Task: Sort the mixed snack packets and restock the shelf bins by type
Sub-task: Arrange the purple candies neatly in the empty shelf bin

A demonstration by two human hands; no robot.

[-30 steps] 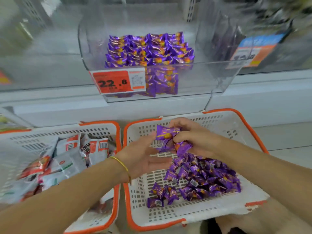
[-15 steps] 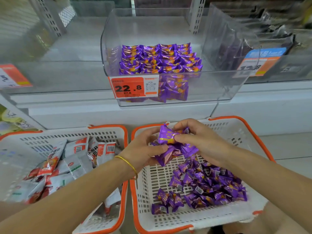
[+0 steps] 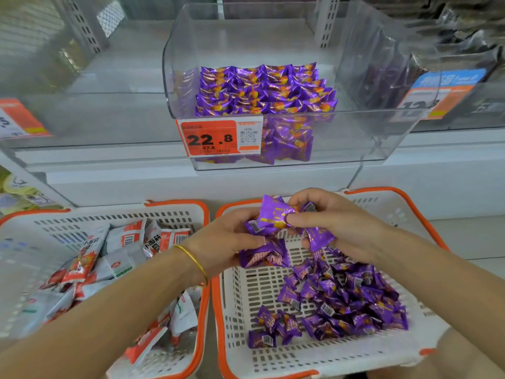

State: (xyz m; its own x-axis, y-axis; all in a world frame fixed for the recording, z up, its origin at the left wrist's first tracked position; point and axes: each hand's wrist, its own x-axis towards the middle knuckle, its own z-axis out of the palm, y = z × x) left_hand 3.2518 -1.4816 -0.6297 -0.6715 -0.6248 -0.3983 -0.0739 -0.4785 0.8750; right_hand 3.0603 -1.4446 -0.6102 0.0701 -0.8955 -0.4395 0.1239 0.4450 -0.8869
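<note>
The purple packets (image 3: pixel 276 214) you have gathered sit bunched between your hands, above the far edge of the right basket (image 3: pixel 382 189). Your left hand (image 3: pixel 226 242) cups the bunch from below, fingers curled round the lower packets. Your right hand (image 3: pixel 341 228) pinches the upper ones, so both hands meet on the one load. The pile (image 3: pixel 341 302) not yet moved lies toward that basket's right wall and near edge. Straight ahead on the shelf, the bin (image 3: pixel 355 138) holds neat rows of the same purple kind behind its tag (image 3: pixel 218 136). The left basket (image 3: pixel 175 201) holds red packets (image 3: pixel 123 239).

Your bunch looks loose, with a packet hanging below each hand. Lift it over the bin's front wall too fast and one may slip out, landing between the baskets or among the red packets and mixing the kinds again. Letting the load go in a heap could also upset the rows.
</note>
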